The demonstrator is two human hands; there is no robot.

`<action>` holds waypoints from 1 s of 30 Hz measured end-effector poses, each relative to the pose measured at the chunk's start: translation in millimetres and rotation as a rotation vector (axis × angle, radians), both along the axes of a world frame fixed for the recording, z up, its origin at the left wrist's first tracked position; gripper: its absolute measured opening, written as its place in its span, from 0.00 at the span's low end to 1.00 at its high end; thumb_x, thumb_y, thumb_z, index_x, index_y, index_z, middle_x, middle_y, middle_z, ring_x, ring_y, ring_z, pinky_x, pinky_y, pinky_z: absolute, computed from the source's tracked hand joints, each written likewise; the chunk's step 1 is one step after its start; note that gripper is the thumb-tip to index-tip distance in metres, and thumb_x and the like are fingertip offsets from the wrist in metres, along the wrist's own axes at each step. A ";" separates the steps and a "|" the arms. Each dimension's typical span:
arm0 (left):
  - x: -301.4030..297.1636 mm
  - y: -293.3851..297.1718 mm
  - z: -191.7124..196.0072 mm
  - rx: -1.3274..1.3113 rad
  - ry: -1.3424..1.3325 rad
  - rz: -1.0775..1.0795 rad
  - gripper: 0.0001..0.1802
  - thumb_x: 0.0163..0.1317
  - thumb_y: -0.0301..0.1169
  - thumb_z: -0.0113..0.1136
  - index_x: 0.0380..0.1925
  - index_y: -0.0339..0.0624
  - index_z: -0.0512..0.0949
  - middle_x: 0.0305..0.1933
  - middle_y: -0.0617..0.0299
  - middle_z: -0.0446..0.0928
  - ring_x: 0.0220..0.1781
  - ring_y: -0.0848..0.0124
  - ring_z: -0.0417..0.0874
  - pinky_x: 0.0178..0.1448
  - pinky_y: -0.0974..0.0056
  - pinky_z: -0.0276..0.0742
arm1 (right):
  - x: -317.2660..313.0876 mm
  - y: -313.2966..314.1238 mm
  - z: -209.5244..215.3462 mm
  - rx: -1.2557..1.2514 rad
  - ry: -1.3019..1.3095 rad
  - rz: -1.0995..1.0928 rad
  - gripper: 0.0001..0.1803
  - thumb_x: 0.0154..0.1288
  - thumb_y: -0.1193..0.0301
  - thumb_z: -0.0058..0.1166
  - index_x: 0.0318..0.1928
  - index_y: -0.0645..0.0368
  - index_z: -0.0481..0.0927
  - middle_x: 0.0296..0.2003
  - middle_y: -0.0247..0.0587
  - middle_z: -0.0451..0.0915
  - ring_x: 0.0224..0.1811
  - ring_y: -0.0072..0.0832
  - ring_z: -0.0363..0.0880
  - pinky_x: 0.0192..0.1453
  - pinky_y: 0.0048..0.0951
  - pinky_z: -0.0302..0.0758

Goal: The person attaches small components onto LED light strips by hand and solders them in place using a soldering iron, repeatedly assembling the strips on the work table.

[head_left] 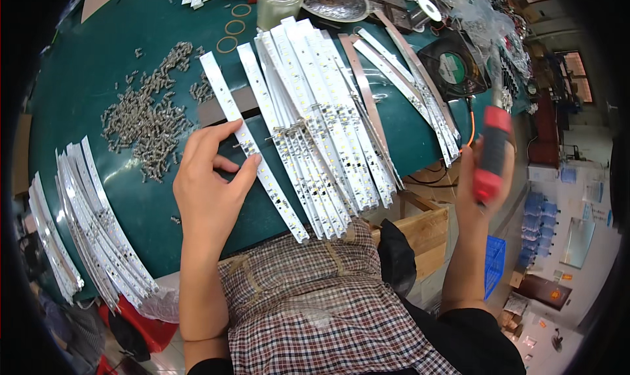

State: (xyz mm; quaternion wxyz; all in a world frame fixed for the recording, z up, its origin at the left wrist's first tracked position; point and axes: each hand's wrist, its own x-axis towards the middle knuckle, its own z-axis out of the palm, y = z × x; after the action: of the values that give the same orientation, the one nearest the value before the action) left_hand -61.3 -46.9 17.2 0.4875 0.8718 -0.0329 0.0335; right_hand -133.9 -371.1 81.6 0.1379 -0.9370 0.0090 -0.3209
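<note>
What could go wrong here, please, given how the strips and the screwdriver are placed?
1. The fanned strips overhang the table's near edge, so a nudge from the left hand, which pins only one strip, might tip some off.
2. The right hand holds the screwdriver out past the table edge; if dropped, it would likely fall to the floor.
3. The loose screws lie beside the left hand and could be swept off.

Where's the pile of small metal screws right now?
The screw pile lies on the green table, upper left in the head view, just left of the left hand.
</note>
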 end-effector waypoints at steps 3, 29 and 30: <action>-0.9 -1.7 -1.9 -0.068 0.047 -0.032 0.22 0.54 0.18 0.66 0.50 0.36 0.77 0.49 0.60 0.75 0.31 0.79 0.80 0.32 0.77 0.74 | 24.2 -28.3 -14.8 -0.172 -0.047 0.054 0.21 0.54 0.79 0.62 0.49 0.61 0.73 0.43 0.42 0.74 0.36 0.36 0.77 0.45 0.29 0.75; 7.7 -66.8 14.3 -0.147 -0.026 -0.124 0.23 0.52 0.21 0.68 0.51 0.35 0.76 0.53 0.53 0.72 0.28 0.71 0.86 0.32 0.69 0.79 | 88.6 -16.6 -50.6 -0.311 0.202 0.000 0.30 0.44 0.83 0.61 0.51 0.54 0.70 0.48 0.40 0.72 0.36 0.46 0.81 0.35 0.42 0.78; 7.6 -68.0 14.2 -0.146 -0.026 -0.118 0.23 0.52 0.21 0.68 0.51 0.35 0.76 0.53 0.53 0.72 0.28 0.71 0.86 0.32 0.69 0.79 | 87.9 -17.4 -47.4 -0.308 0.152 0.012 0.30 0.45 0.82 0.62 0.51 0.54 0.70 0.48 0.39 0.72 0.37 0.46 0.80 0.35 0.42 0.78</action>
State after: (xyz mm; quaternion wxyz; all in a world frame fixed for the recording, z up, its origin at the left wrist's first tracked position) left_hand -53.7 -114.9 31.3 0.5506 0.8299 -0.0880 0.0183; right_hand -46.0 -388.4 34.1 -0.0064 -0.9686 -0.0353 -0.2459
